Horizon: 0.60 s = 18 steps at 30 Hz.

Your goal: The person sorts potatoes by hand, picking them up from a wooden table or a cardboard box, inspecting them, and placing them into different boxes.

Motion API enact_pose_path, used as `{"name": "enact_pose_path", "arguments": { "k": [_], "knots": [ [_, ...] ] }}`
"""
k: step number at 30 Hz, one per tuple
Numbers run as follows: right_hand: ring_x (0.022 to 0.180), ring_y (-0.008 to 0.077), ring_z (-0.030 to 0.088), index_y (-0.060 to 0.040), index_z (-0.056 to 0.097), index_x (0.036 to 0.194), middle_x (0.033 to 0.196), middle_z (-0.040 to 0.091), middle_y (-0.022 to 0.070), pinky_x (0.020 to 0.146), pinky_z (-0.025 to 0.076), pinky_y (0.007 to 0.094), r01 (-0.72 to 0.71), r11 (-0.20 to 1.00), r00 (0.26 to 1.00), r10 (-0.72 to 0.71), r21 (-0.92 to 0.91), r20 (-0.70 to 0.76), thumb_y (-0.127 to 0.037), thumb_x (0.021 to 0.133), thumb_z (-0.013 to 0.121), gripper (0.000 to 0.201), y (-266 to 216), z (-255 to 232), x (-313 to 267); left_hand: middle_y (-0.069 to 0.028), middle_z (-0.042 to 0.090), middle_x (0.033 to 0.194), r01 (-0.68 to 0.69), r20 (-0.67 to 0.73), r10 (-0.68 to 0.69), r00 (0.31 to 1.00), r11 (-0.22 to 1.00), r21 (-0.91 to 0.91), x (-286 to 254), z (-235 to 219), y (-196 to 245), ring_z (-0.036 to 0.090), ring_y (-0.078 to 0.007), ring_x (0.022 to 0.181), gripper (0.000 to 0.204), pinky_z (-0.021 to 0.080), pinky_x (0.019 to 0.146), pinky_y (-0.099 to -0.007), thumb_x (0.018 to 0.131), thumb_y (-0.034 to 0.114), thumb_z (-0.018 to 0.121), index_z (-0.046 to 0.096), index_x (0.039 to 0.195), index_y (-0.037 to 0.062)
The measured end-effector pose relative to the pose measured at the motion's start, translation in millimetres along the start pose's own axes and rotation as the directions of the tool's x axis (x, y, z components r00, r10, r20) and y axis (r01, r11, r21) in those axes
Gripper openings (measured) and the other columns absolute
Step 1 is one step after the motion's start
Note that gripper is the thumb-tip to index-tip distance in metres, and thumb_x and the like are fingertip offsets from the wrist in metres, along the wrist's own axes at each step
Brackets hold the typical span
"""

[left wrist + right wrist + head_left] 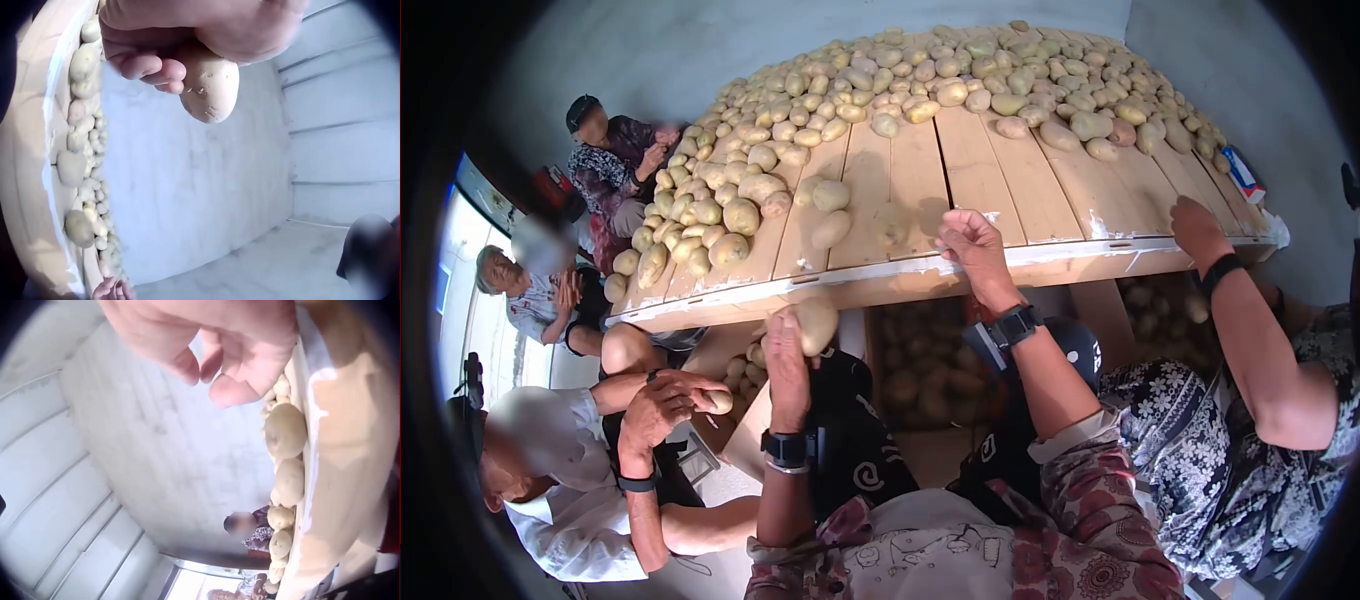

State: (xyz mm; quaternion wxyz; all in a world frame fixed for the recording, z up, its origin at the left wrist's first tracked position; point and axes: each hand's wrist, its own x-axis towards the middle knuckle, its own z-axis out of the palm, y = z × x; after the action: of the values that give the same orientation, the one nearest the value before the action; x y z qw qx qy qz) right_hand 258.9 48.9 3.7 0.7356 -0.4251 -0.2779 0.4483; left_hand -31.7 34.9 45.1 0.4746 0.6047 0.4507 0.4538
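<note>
while no writing is legible, left hand [788, 352] grips a pale, speckled potato [816, 325] below the wooden table edge [880, 275]; right hand [970, 243], fingers loosely curled, holds nothing above it.

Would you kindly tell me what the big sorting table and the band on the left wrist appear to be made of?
The pale plank table looks like unfinished wood: visible board seams, matt grain. The black wrist band seems to be rubber or plastic, smooth and dark, though that is uncertain.
</note>
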Motion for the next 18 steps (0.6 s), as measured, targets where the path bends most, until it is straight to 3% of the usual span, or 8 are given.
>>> {"name": "enact_pose_path", "arguments": {
  "k": [2, 4, 9, 12, 14, 15, 16, 18],
  "knots": [
    [0.093, 0.0180, 0.063, -0.0075, 0.060, 0.111, 0.108, 0.063, 0.0091, 0.078, 0.051, 0.0285, 0.257, 0.842, 0.959, -0.162, -0.474, 0.232, -0.014, 0.086, 0.065, 0.027, 8.3, 13.4, 14.1, -0.0031, 0.056, 0.085, 0.099, 0.145, -0.080, 0.986, 0.987, -0.129, -11.5, 25.7, -10.1, 0.050, -0.0084, 0.064, 0.036, 0.039, 0.049, -0.0213, 0.100, 0.037, 0.040, 0.053, 0.109, 0.0041],
    [0.112, 0.0293, 0.054, -0.0102, 0.058, 0.118, 0.122, 0.055, 0.0197, 0.092, 0.045, 0.0375, 0.593, 0.351, 0.800, -0.361, -0.724, 0.480, -0.022, 0.079, 0.069, 0.042, 4.0, 28.5, 22.4, -0.0031, 0.056, 0.082, 0.190, 0.234, -0.186, 0.954, 0.982, 0.005, -10.3, 28.6, -18.3, 0.049, -0.0071, 0.056, 0.034, 0.043, 0.051, -0.0211, 0.101, 0.034, 0.039, 0.051, 0.113, 0.0042],
    [0.109, 0.0346, 0.051, -0.0120, 0.057, 0.117, 0.109, 0.055, 0.0237, 0.095, 0.041, 0.0382, 0.535, 0.311, 0.816, 0.051, -0.786, 0.576, -0.029, 0.066, 0.075, 0.057, 14.5, 49.9, 49.4, -0.0035, 0.057, 0.088, 0.370, 0.256, -0.379, 0.889, 0.925, 0.085, -16.5, 22.4, -37.6, 0.052, -0.0085, 0.060, 0.033, 0.044, 0.053, -0.0208, 0.100, 0.033, 0.040, 0.048, 0.116, 0.0049],
    [0.100, 0.0356, 0.054, -0.0111, 0.056, 0.117, 0.101, 0.055, 0.0204, 0.090, 0.044, 0.0381, 0.615, 0.259, 0.773, -0.013, -0.745, 0.634, -0.029, 0.063, 0.076, 0.061, 30.0, 48.4, 62.6, -0.0028, 0.058, 0.091, 0.408, 0.286, -0.459, 0.842, 0.886, 0.220, -27.4, 34.3, -55.6, 0.054, -0.0075, 0.064, 0.031, 0.045, 0.056, -0.0200, 0.099, 0.031, 0.042, 0.047, 0.118, 0.0073],
    [0.097, 0.0324, 0.058, -0.0062, 0.054, 0.116, 0.106, 0.057, 0.0177, 0.084, 0.049, 0.0390, 0.525, 0.353, 0.811, 0.068, -0.774, 0.581, -0.027, 0.070, 0.073, 0.054, 2.7, 39.8, 52.0, -0.0028, 0.059, 0.094, 0.400, 0.329, -0.446, 0.832, 0.894, 0.202, -23.0, 43.9, -65.5, 0.057, -0.0072, 0.069, 0.029, 0.045, 0.059, -0.0196, 0.097, 0.028, 0.046, 0.046, 0.120, 0.0099],
    [0.097, 0.0306, 0.059, -0.0031, 0.053, 0.115, 0.109, 0.057, 0.0176, 0.082, 0.052, 0.0382, 0.254, 0.784, 0.886, 0.046, -0.567, 0.461, -0.027, 0.074, 0.071, 0.051, -2.6, 32.2, 53.4, -0.0030, 0.059, 0.097, 0.418, 0.319, -0.485, 0.814, 0.871, 0.257, -21.7, 45.3, -72.1, 0.059, -0.0079, 0.076, 0.029, 0.044, 0.061, -0.0199, 0.095, 0.023, 0.051, 0.045, 0.121, 0.0120],
    [0.096, 0.0288, 0.060, 0.0000, 0.052, 0.114, 0.112, 0.057, 0.0174, 0.079, 0.054, 0.0374, -0.049, 0.985, 0.936, 0.102, -0.164, 0.336, -0.026, 0.078, 0.069, 0.048, -10.0, 22.0, 52.4, -0.0030, 0.059, 0.097, 0.425, 0.324, -0.486, 0.812, 0.872, 0.244, -22.3, 48.5, -81.0, 0.059, -0.0079, 0.076, 0.029, 0.044, 0.061, -0.0199, 0.095, 0.023, 0.051, 0.045, 0.121, 0.0120],
    [0.096, 0.0244, 0.060, 0.0012, 0.053, 0.113, 0.106, 0.059, 0.0154, 0.082, 0.054, 0.0398, -0.059, 0.993, 0.948, 0.023, 0.106, 0.316, -0.030, 0.087, 0.060, 0.041, -38.1, -1.3, 40.6, -0.0037, 0.057, 0.093, 0.260, 0.358, -0.318, 0.878, 0.944, 0.202, -23.4, 55.0, -95.1, 0.056, -0.0096, 0.075, 0.034, 0.042, 0.059, -0.0215, 0.089, 0.016, 0.056, 0.047, 0.121, 0.0099]
  ]
}}
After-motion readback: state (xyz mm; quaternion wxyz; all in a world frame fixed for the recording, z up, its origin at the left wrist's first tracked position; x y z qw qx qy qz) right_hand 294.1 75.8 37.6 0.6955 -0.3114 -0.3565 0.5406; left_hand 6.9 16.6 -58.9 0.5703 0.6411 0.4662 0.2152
